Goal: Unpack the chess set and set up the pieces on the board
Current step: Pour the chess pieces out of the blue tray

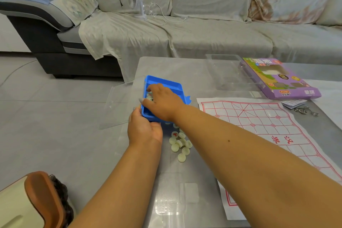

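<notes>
A blue plastic tray [166, 83] rests tilted on the glass table, left of the paper chess board [268, 122] with its red grid. My left hand [143, 129] grips the tray's near left corner. My right hand [162, 102] reaches into the tray, fingers curled over round pale pieces inside; one piece with a dark mark shows under the fingers. A heap of several round cream chess pieces [180, 144] lies on the table just below the tray; one shows a red character. No pieces stand on the board.
A purple game box [281, 77] and a clear plastic container [229, 72] sit at the back right. A clear lid [118, 105] overhangs the table's left edge. Metal ring puzzles [307, 111] and a small booklet [293, 102] lie right of the board. A sofa with a small fan [137, 2] stands behind.
</notes>
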The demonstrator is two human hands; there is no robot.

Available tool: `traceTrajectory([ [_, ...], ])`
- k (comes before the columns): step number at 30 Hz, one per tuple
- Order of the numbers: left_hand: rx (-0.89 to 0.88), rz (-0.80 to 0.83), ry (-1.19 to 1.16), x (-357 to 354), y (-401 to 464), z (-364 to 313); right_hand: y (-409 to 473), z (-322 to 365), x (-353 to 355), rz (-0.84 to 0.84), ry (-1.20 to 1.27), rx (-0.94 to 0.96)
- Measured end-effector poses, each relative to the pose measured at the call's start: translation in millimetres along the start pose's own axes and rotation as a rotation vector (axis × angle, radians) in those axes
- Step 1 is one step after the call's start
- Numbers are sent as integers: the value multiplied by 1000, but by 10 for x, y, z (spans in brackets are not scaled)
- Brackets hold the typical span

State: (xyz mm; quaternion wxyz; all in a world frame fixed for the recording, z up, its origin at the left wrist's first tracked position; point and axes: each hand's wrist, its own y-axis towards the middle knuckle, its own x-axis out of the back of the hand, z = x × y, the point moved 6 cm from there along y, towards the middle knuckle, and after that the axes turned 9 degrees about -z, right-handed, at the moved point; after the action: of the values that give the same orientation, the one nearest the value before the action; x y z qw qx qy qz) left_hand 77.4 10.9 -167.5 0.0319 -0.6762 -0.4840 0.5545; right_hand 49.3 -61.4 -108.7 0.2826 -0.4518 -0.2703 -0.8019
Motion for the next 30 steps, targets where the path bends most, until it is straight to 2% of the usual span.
traceTrajectory([
  [6,38,10,-52,-35,-41,13,65,39,54,-37,-74,19],
  [12,46,-29,-78,5,22,-11,43,180,61,3,-196,167],
  [16,82,-33,-103,23,1,-9,119,96,-50,32,-146,70],
  [24,47,-13,-96,-19,6,-92,182,159,-21,-43,-20,120],
  [30,74,-39,-108,14,33,-44,211,131,-18,-5,-89,113],
])
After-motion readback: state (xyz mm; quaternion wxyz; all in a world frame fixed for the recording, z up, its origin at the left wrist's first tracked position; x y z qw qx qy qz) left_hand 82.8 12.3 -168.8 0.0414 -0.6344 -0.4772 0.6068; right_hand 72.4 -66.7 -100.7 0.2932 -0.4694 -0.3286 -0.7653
